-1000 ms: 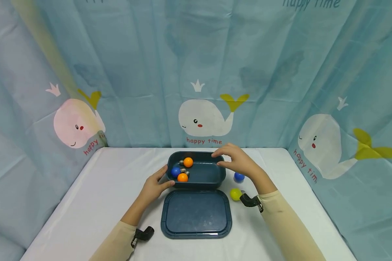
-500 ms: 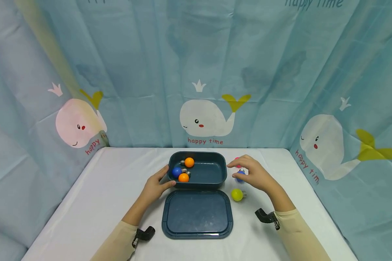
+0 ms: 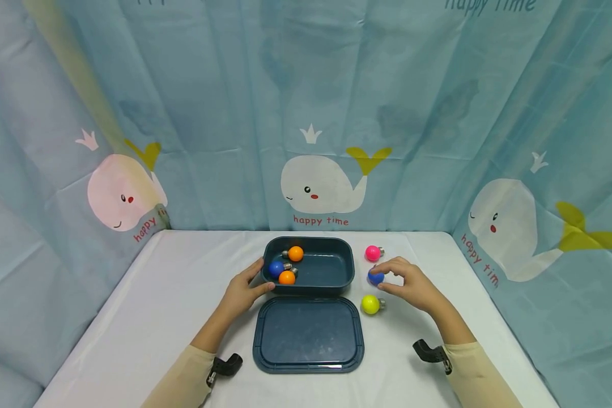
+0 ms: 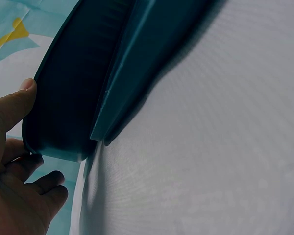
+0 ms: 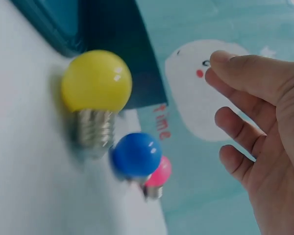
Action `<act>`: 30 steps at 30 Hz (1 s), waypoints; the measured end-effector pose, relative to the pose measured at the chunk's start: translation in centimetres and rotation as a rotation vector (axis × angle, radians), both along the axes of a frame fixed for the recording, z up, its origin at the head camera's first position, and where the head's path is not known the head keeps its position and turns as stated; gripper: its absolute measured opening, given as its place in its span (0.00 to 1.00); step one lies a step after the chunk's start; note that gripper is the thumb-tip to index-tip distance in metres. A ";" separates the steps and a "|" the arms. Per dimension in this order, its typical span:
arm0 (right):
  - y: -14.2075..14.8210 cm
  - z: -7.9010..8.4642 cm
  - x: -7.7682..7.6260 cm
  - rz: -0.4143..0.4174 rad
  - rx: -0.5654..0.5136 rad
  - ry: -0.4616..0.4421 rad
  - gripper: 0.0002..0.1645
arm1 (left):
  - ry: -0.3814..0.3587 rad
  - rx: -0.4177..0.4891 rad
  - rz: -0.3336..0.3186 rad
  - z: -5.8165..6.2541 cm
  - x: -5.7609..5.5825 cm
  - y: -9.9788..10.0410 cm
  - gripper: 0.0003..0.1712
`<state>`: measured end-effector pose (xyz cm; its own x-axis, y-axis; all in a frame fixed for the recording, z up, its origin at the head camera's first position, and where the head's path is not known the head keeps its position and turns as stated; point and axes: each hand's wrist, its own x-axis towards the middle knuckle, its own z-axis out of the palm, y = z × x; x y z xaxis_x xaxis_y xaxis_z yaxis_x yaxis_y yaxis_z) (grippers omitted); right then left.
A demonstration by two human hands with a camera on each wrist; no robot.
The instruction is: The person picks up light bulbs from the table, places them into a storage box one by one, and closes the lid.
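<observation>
A dark blue rectangular plastic box (image 3: 326, 266) holds two orange light bulbs (image 3: 296, 254) and a blue light bulb (image 3: 276, 269) at its left end. My left hand (image 3: 241, 292) grips the box's near left corner, its thumb at the front and fingers along the left side. In the left wrist view the thumb (image 4: 25, 95) lies at the rim. My right hand (image 3: 410, 285) hovers by another blue light bulb (image 3: 375, 277) on the table, index finger and thumb apart. The right wrist view shows nothing between its fingers (image 5: 235, 128), apart from the blue bulb (image 5: 137, 154).
In front of the box lies its dark blue lid (image 3: 308, 335). To the right, a pink bulb (image 3: 373, 253) and a yellow bulb (image 3: 370, 305) lie on the white table (image 3: 183, 283) either side of the blue one. A whale-print curtain (image 3: 224, 141) encloses the back and sides.
My right hand has moved from over the box's right end out to the right, down to the loose blue bulb. The pink bulb has come into sight. My left hand stays on the box.
</observation>
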<state>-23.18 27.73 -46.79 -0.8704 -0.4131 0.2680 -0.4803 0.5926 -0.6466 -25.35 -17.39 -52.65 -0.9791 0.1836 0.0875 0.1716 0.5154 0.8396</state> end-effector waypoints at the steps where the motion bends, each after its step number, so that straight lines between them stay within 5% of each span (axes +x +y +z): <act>1: 0.2 -0.3 0.1 -0.001 0.000 -0.004 0.19 | -0.002 -0.001 -0.001 0.0 0.0 0.0 0.49; 10: 1.9 -3.0 0.6 -0.029 -0.019 -0.119 0.19 | -0.001 -0.001 -0.004 0.1 0.0 0.0 0.49; 30: 3.2 -6.6 0.2 0.005 -0.005 -0.223 0.20 | -0.001 0.002 0.001 0.0 0.0 0.0 0.49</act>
